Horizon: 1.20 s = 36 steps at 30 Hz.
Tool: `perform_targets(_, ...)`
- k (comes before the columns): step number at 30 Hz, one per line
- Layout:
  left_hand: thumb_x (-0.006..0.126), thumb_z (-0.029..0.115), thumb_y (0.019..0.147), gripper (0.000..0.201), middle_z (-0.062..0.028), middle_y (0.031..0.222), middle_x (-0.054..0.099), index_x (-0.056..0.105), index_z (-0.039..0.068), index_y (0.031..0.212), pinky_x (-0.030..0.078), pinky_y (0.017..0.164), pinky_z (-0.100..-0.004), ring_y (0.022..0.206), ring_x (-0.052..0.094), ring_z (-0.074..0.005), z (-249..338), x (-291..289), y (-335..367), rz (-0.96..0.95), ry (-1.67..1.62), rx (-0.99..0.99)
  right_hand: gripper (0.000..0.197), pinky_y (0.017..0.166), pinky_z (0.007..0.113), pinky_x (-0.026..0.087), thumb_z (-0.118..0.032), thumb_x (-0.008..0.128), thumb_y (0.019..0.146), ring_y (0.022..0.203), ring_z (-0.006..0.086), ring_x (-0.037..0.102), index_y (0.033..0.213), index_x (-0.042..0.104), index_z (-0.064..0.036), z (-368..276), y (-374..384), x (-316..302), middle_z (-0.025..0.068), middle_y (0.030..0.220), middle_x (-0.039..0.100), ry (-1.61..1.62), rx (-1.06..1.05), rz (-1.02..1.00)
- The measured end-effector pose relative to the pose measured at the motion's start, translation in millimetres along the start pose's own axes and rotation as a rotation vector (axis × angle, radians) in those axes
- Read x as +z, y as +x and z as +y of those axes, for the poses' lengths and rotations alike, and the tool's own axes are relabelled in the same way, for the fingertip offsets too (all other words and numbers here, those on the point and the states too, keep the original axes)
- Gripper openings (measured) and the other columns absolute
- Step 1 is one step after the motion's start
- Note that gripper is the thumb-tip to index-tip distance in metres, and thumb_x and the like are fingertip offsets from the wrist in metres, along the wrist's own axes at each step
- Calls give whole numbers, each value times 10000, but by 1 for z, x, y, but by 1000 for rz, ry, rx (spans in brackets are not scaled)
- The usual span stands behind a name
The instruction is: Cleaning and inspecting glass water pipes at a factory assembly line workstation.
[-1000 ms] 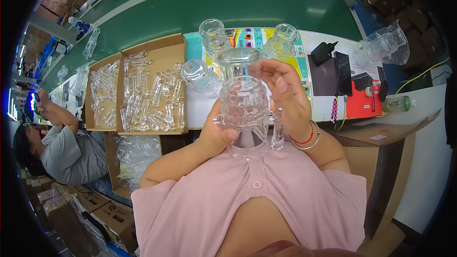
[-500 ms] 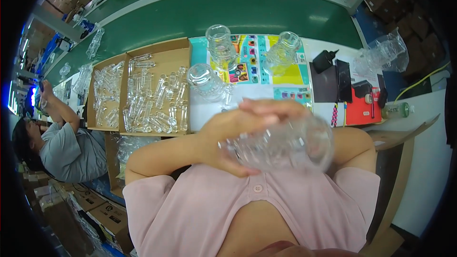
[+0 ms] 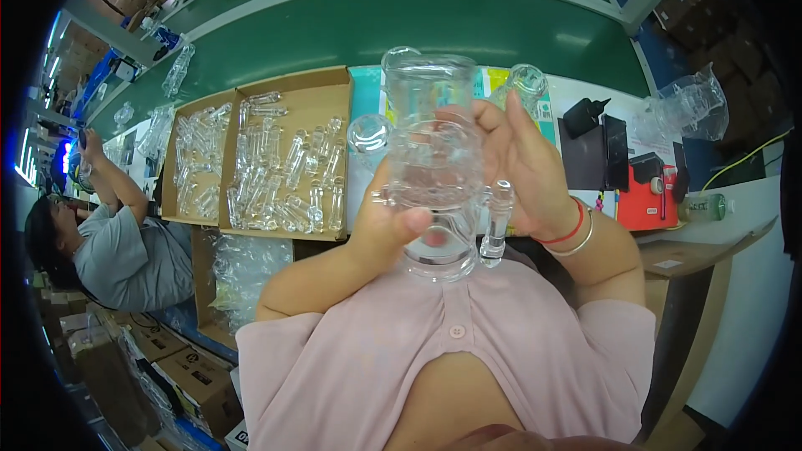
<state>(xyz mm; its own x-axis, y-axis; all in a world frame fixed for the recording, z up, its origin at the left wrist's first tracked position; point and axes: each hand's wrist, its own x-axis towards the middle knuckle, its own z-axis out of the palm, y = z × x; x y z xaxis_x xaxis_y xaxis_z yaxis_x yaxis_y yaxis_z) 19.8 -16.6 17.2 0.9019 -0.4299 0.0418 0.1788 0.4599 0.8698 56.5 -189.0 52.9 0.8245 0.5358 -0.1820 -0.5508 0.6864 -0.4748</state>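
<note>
A clear glass water pipe (image 3: 434, 171) stands upright in front of my chest, wide mouth up and round base down. My left hand (image 3: 386, 221) is closed around its left side, thumb across the front. My right hand (image 3: 526, 163) is beside it on the right, thumb stretched up and fingers apart; some fingertips reach behind the glass, and whether they touch it I cannot tell. A short glass tube (image 3: 499, 221) stands at the pipe's right side. Behind it on the table are more glass pieces: one with a round end (image 3: 370, 132) and another (image 3: 526, 83) farther right.
Cardboard trays (image 3: 288, 83) at left hold many small glass tubes. At right are a black dropper bottle (image 3: 585, 117), a red item (image 3: 639, 209), a bagged glass piece (image 3: 689, 104) and a green-tinted bottle (image 3: 706, 207). A co-worker (image 3: 125, 250) sits at far left.
The glass water pipe has been turned from lying sideways to upright. My right hand has moved off its top to the right side, fingers spreading; my left hand now grips its left side.
</note>
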Motion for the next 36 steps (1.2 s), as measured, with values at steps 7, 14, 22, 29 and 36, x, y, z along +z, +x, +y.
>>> perform_targets(7, 755, 362, 667, 976, -186, 1263, 384, 141, 36, 1352, 398, 935, -421, 1150, 438, -301, 20, 9, -16, 124, -83, 154, 276, 1046, 515, 141, -236, 501, 789, 1127, 294, 479, 981, 545, -43, -15, -26, 6, 100, 968, 622, -1551, -837, -116)
perform_targets(14, 778, 187, 651, 1002, -202, 1276, 363, 96, 55, 1372, 396, 940, -450, 1157, 426, -314, 5, 0, -19, 53, -30, 304, 332, 1028, 568, 139, -25, 566, 590, 1048, 288, 528, 919, 560, -69, -7, -27, 8, 54, 870, 639, -1776, -962, -112)
perform_targets(22, 774, 401, 629, 1042, -168, 1301, 325, 97, 156, 1384, 376, 951, -452, 1195, 374, -293, 0, -2, -23, 46, 290, 271, 290, 1023, 535, 187, -94, 603, 694, 1013, 285, 537, 976, 537, -73, -5, -16, -8, 84, 953, 607, -1753, -1090, -132)
perform_targets(29, 599, 537, 733, 1068, -200, 1431, 5, -91, 42, 1381, 125, 1048, -461, 1325, 85, -335, -13, -11, -1, -7, 526, 885, 887, 909, 441, 335, -301, 787, 610, 1062, 294, 471, 1297, 287, -45, 26, -4, -8, 226, 1234, 414, -1842, -1251, -161)
perform_targets(36, 758, 484, 609, 1132, -190, 1391, 192, 85, -10, 1373, 241, 1029, -431, 1283, 247, -295, 22, -19, 9, 248, 522, 801, 872, 953, 368, 345, -252, 755, 628, 1149, 230, 408, 1313, 277, -4, 24, 1, -24, 115, 1287, 366, -640, -405, -331)
